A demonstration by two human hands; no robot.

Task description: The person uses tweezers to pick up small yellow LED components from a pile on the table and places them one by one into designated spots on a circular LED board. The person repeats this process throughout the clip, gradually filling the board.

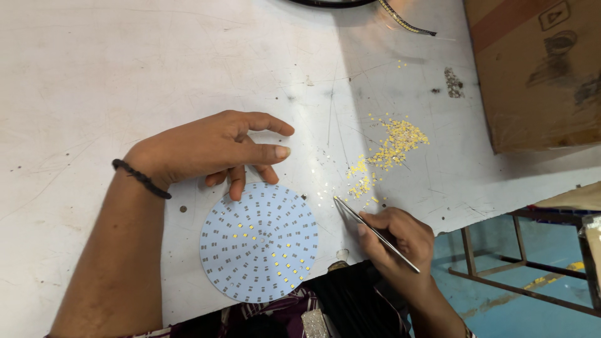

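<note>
The left hand [213, 150] lies open, fingertips pinning the round white metal board [258, 242] just beneath it. The right hand [397, 241] pinches thin steel tweezers [374, 233], tips among tiny yellow chips [385, 150] scattered just beyond. A loose pinch could flick a chip away; a nudge could shift those already seated.

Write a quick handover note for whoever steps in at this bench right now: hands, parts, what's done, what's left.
Left hand: fingertips resting on the top edge of the round white board, steadying it.
Right hand: holding metal tweezers, tips down on the table near the loose yellow chips.
Done: a scatter of yellow chips sits on the board, mostly centre and lower right.
Left: most pads are bare.
</note>
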